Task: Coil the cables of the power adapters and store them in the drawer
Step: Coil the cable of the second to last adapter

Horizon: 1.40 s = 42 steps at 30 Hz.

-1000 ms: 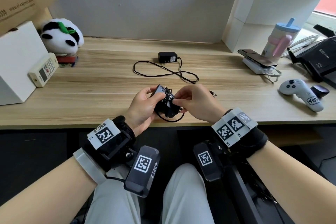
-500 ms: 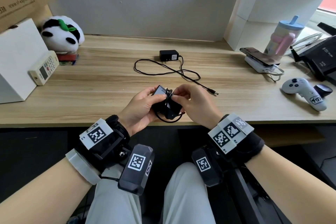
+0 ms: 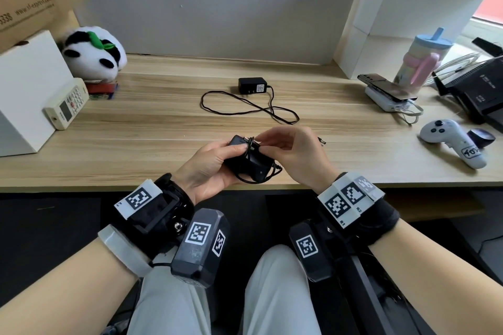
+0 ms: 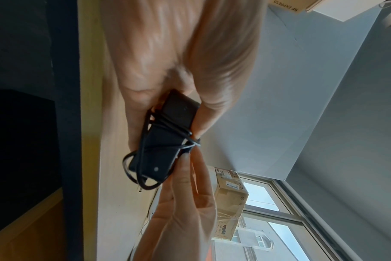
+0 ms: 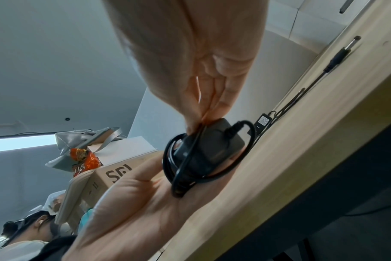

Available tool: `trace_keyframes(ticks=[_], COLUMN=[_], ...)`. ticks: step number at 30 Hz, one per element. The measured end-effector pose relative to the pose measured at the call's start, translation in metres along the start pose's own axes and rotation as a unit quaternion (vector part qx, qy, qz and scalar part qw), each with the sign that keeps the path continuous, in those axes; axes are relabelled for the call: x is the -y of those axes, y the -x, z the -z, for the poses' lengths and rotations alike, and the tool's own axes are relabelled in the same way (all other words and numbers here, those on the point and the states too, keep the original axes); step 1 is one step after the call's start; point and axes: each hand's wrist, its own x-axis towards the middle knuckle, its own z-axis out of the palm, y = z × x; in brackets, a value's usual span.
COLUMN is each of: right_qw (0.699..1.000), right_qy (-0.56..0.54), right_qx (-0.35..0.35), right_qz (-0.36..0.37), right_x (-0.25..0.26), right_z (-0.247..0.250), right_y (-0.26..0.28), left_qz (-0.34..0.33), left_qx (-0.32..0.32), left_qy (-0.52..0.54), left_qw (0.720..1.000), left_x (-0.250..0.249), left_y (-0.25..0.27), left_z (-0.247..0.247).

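The wooden table (image 3: 152, 128) spans your view, its near edge just under your wrists. At its far left stand a white box (image 3: 24, 90) with a remote control (image 3: 66, 103) leaning on it and a plush panda (image 3: 92, 53); at its far right lie a game controller (image 3: 451, 141) and a drinking cup (image 3: 420, 58). The second power adapter (image 3: 251, 85) rests at mid-table, its cable (image 3: 245, 107) spread loose in front of it. Your left hand (image 3: 211, 166) holds the first power adapter (image 3: 249, 162) above the table's near edge, fingers (image 4: 212, 106) curled round the black body. Your right hand (image 3: 296, 156) meets it from the right, thumb and fingers (image 5: 196, 116) pressed together, pinching the wound cable (image 5: 183, 159) at the adapter's top. Several turns cross the body; one loop hangs below it.
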Motion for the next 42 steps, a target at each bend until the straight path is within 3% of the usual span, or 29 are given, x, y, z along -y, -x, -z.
trace_keyframes(ticks=[4, 11, 18, 22, 26, 31, 35, 42], right_qw=[1.000, 0.995, 0.998, 0.997, 0.992, 0.996, 0.991, 0.993], right_qy=[0.015, 0.100, 0.050, 0.061, 0.005, 0.073, 0.121, 0.015], right_qx=[-0.026, 0.011, -0.030, 0.039, 0.103, 0.040, 0.033, -0.083], right_qz=[-0.007, 0.026, -0.013, 0.004, -0.076, -0.039, -0.049, -0.081], right_x=[0.000, 0.010, 0.001, 0.003, 0.008, 0.004, 0.005, 0.001], right_z=[0.001, 0.000, 0.000, 0.005, 0.009, 0.004, 0.001, -0.001], right_y=[0.001, 0.003, -0.003, -0.001, -0.005, -0.011, -0.015, -0.019], left_qz=[0.011, 0.001, -0.007, -0.008, -0.005, -0.012, -0.031, -0.065], left_qx=[-0.010, -0.025, -0.002, 0.005, -0.008, -0.015, -0.036, -0.073], left_qy=[-0.009, -0.082, -0.078, -0.090, -0.109, -0.106, -0.109, -0.122], left_qw=[1.000, 0.996, 0.997, 0.996, 0.994, 0.994, 0.993, 0.988], left_x=[-0.002, 0.001, 0.001, 0.002, 0.006, 0.008, 0.008, 0.015], left_y=[0.001, 0.001, 0.001, 0.000, -0.002, -0.001, -0.002, -0.004], left_z=[-0.004, -0.012, -0.014, -0.011, -0.009, -0.013, -0.014, -0.009])
